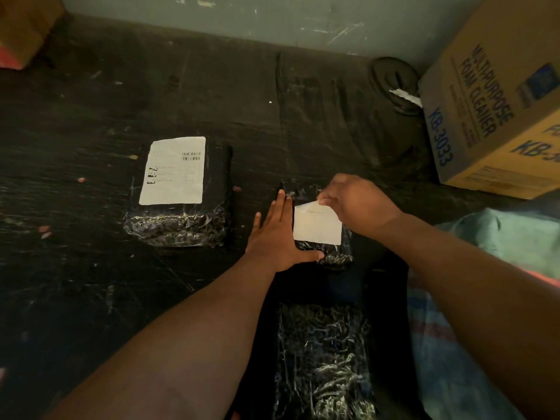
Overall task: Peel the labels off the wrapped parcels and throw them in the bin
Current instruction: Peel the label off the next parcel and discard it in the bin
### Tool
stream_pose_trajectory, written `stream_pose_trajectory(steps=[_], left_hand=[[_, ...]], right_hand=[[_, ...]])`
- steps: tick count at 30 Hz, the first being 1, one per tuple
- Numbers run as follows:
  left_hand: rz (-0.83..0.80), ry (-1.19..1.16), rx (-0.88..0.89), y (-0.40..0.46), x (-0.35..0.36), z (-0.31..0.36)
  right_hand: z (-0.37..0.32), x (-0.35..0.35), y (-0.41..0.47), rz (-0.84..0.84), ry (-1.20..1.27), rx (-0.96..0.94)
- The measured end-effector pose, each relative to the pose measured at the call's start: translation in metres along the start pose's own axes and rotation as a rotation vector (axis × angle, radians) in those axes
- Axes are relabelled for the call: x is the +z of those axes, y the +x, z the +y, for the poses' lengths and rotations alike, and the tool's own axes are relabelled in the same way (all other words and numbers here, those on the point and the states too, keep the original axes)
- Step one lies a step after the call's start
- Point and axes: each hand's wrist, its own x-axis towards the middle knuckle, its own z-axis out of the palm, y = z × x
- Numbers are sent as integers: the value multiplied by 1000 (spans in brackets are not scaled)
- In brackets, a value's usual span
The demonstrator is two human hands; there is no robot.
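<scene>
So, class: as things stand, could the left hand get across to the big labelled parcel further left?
Probably yes. The left hand lies flat beside the small parcel, holding nothing, and bare floor separates it from the big parcel.

Glossy crinkled plastic wraps the parcel (pixel 330 256); its label (pixel 318 225) looks like matt paper.

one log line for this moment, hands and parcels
left hand: flat, steadying small parcel | right hand: pinching label top corner, lifting | large parcel: labelled | near parcel: no label visible
</scene>
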Motion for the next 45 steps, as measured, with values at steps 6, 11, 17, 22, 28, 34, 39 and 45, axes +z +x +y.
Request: stream_pose_trajectory(steps=[6,11,17,22,28,34,39,45], left_hand=[[-2,33,16,0,-1,0],[0,40,11,0,-2,2],[-7,54,5,-1,-4,3],[-13,65,-6,-2,-3,4],[-23,69,-9,-2,-4,5],[-22,78,8,-1,-4,3],[-55,81,17,-4,-4,7],[-68,64,-4,-3,-6,8]], right_hand=[[-3,-3,-20,28,1,-5],[-12,-8,-30,70,-8,-14],[-17,-16,-46,62,-39,2],[-21,-20,-63,43,-75,-21],[-23,-23,-86,66,-7,-1],[-34,-26,-111,105,106,51],[-38,-30,-123,88,90,71],[-36,-40,-125,101,-40,-8]])
